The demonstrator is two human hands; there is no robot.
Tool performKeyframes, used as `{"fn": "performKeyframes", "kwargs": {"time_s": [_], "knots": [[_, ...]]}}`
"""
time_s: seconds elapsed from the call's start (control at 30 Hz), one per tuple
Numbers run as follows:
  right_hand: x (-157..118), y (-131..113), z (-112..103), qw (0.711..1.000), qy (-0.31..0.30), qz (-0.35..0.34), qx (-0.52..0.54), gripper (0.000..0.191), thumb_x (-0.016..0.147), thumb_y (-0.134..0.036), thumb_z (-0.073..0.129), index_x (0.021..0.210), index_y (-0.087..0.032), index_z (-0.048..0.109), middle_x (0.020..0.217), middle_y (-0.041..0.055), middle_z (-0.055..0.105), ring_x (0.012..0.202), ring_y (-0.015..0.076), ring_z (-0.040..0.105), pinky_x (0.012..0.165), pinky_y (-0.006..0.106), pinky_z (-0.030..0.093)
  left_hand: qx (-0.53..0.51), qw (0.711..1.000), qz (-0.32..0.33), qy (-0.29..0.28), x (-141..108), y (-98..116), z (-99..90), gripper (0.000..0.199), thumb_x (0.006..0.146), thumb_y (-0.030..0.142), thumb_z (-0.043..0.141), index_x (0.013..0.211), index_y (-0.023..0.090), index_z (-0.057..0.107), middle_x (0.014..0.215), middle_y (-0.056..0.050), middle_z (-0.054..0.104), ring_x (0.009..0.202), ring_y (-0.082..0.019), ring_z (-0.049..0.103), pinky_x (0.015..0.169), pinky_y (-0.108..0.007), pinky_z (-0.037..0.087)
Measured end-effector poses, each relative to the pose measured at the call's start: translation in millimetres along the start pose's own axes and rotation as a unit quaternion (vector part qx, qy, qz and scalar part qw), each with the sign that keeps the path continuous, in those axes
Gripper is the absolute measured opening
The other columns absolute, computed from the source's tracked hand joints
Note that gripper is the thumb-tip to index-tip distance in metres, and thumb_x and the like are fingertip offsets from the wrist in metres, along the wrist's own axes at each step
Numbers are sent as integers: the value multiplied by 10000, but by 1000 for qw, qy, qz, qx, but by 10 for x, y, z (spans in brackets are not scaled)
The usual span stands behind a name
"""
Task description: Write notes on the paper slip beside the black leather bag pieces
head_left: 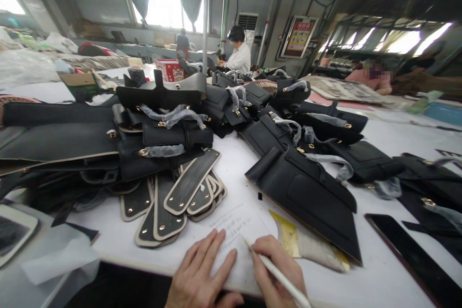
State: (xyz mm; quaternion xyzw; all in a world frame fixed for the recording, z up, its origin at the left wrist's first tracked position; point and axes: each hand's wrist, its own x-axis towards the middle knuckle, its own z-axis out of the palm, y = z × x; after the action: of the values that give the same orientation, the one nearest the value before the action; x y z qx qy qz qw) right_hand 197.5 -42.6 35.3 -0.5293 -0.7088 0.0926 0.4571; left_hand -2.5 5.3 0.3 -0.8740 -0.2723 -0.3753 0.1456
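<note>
My left hand (204,274) lies flat on a white sheet of paper (249,214) at the table's near edge, its fingers stretched out. Lines of handwriting cover part of this sheet. In my right hand (276,269) is a white pen (283,279), its tip touching the paper just right of my left fingers. Beyond my hands, black leather panels (191,180) with pale edges and gold studs are fanned in a loose pile. To the right rests a black bag piece (310,187), partly over a yellow and white packet (306,243).
Black bag pieces (166,134) with plastic-wrapped handles are heaped at left and centre. A dark phone-like slab (415,255) lies at right. Crumpled plastic (59,250) sits at near left. Farther back are a red patterned box (169,70) and a person in white (240,55).
</note>
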Motion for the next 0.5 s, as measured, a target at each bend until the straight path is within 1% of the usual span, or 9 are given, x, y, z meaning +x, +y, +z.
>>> {"fn": "performKeyframes", "kwargs": {"time_s": [0.07, 0.13, 0.2, 0.27, 0.33, 0.4, 0.5], "knots": [[-24, 47, -6, 1000, -4, -2, -1, 127, 923, -110, 486, 968, -224, 520, 829, -4, 589, 764, 102, 615, 717, 171, 513, 7, 1000, 6, -4, -1, -9, -9, 516, 927, 619, 432, 1189, 246, 674, 1232, -136, 633, 1154, -266, 594, 963, -351, 392], [-41, 106, -9, 1000, -1, -26, -10, 150, 931, -126, 496, 1038, -224, 535, 908, 18, 611, 846, 115, 639, 785, 181, 529, 16, 1000, 11, -4, 10, -15, -19, 527, 924, 638, 417, 1176, 255, 678, 1227, -127, 638, 1158, -258, 590, 962, -347, 393], [-55, 172, 0, 998, 4, -54, -41, 209, 943, -152, 505, 1132, -226, 554, 1010, 45, 627, 946, 130, 651, 845, 187, 534, 24, 1000, 14, -4, 32, -14, -37, 540, 922, 654, 399, 1169, 262, 677, 1226, -114, 640, 1166, -247, 582, 961, -341, 391], [-70, 233, 26, 993, 14, -79, -86, 266, 956, -199, 511, 1214, -236, 565, 1100, 64, 630, 1017, 145, 649, 862, 193, 542, 27, 1000, 9, -5, 58, 0, -71, 548, 916, 670, 393, 1173, 273, 669, 1240, -97, 635, 1171, -234, 574, 955, -333, 391], [-83, 278, 67, 989, 21, -82, -118, 305, 972, -240, 495, 1271, -252, 558, 1160, 68, 635, 1066, 165, 641, 869, 226, 555, 22, 1000, -7, -19, 77, 26, -124, 551, 904, 681, 406, 1191, 280, 653, 1267, -82, 619, 1170, -228, 571, 941, -337, 397], [-88, 302, 108, 989, 26, -64, -130, 319, 990, -280, 461, 1297, -261, 543, 1198, 67, 644, 1097, 196, 634, 882, 307, 570, 9, 997, -31, -64, 84, 59, -185, 566, 889, 685, 428, 1246, 286, 610, 1310, -78, 588, 1177, -235, 564, 938, -361, 406], [-73, 310, 153, 992, 24, -26, -124, 342, 1006, -358, 400, 1295, -235, 535, 1241, 89, 645, 1128, 272, 623, 905, 496, 556, -52, 981, -78, -169, 80, 108, -250, 625, 884, 700, 418, 1369, 310, 484, 1421, -74, 486, 1260, -260, 494, 994, -419, 386]]}}
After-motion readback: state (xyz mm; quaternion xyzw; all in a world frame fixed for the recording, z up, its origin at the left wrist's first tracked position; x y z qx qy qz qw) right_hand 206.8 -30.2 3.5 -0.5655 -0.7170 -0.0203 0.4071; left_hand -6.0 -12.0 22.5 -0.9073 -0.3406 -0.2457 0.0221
